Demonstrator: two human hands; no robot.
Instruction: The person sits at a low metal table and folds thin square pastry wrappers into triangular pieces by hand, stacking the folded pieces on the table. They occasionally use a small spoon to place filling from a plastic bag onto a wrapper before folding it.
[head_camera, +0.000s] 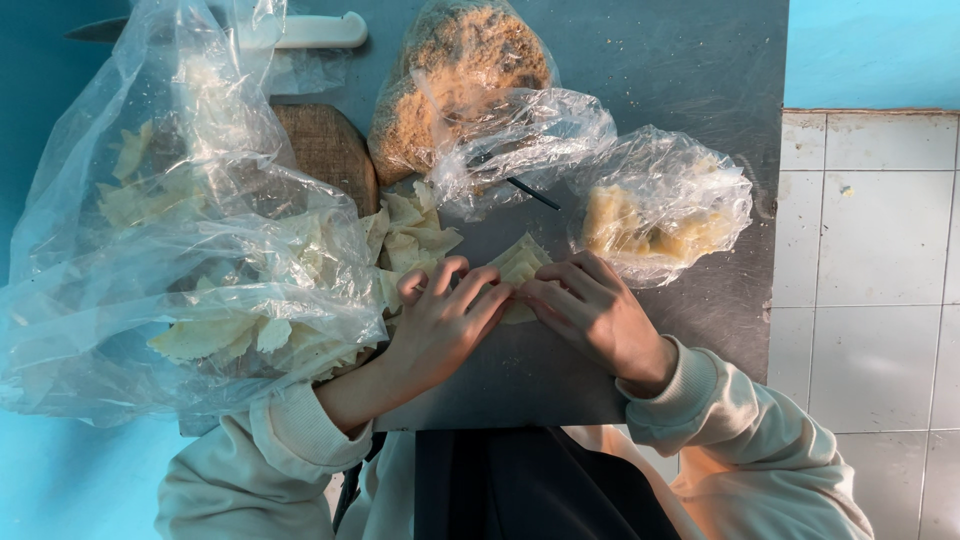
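Hands meet over a pale folded pastry piece (517, 272) near the counter's (690, 60) front edge: the left hand (443, 325) and right hand (592, 312) lie with loosely curled fingers, fingertips pinching it between them. Loose pastry pieces (410, 235) lie just left; a crumb bag (450, 80) sits toward the back edge.

I am seeing my fingertips covering most of the pale dough sheet (520, 268) under them. The big clear bag (180, 250) is hiding much of the wooden board (330, 150) and blurring the pieces inside it. The knife (300, 30) blade is lying behind that bag, running off the top edge.
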